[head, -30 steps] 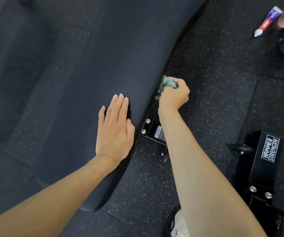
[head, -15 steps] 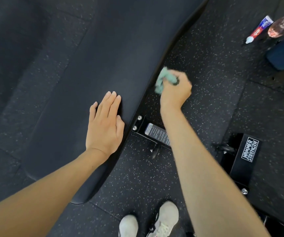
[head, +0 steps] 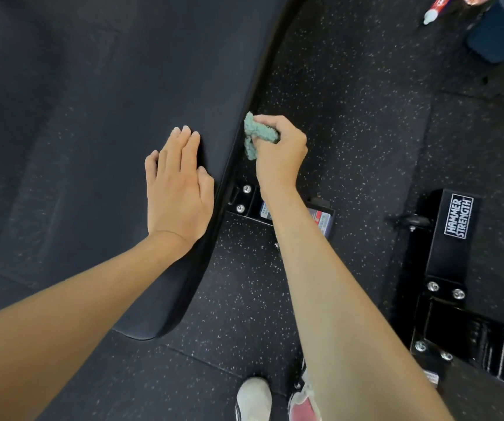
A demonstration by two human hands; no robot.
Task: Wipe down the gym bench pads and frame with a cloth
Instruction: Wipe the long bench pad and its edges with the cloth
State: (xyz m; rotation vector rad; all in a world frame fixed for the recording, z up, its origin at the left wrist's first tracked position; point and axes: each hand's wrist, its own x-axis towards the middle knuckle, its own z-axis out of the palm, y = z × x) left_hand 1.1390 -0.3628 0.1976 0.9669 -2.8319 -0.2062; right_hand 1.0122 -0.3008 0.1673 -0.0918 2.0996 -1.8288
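Note:
A long black bench pad [head: 141,86] runs from the top of the view down to the lower middle. My left hand [head: 179,189] lies flat on the pad near its right edge, fingers straight. Just right of that edge, my right hand [head: 278,153] grips a bunched green cloth [head: 257,133] against the pad's side. Below the hand sits the black bench frame [head: 246,199] with two bolts and a label, partly hidden by my right forearm.
Speckled black rubber floor [head: 351,117] surrounds the bench. A black Hammer Strength frame foot [head: 454,238] stands at the right. A white and red tube [head: 436,9] and a dark blue object [head: 503,38] lie at the top right. My white shoes [head: 253,399] show at the bottom.
My right hand with the cloth has slid a little back toward me along the pad's right edge. The left hand stays flat on the pad. The camera view has shifted.

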